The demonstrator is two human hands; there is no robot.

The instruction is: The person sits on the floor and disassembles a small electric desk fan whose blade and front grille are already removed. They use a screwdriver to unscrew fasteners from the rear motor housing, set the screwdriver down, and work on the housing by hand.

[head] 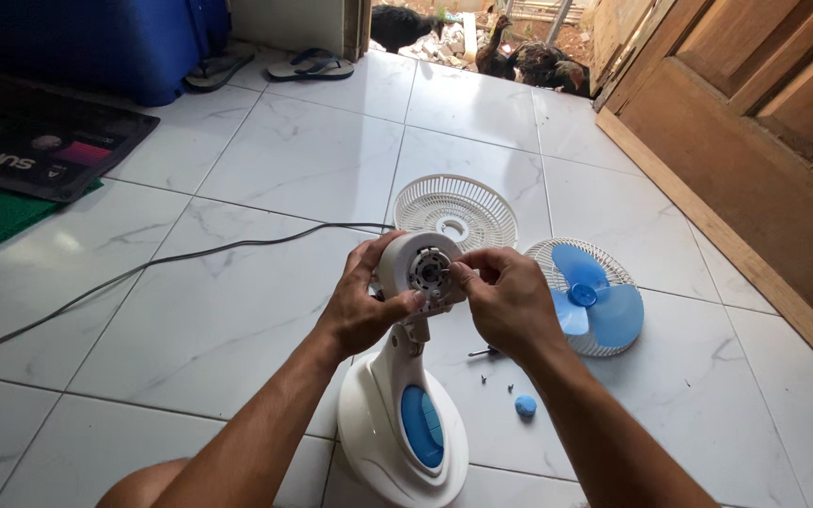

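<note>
Both hands meet at the white motor head (418, 268) of a small desk fan: the left hand (366, 306) wraps its side, the right hand (505, 299) pinches at the front hub. Below stands the fan's white base (397, 428) with a blue panel. On the tiled floor (237, 310) lie a white grille (455, 209), a blue blade (595, 303) in the other grille, a blue cap (525, 405) and small screws (485, 378).

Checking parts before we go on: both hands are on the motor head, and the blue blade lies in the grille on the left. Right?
Not quite. Both hands are on the motor head, but the head view shows the blue blade lying in the grille on the right, not the left.
</note>
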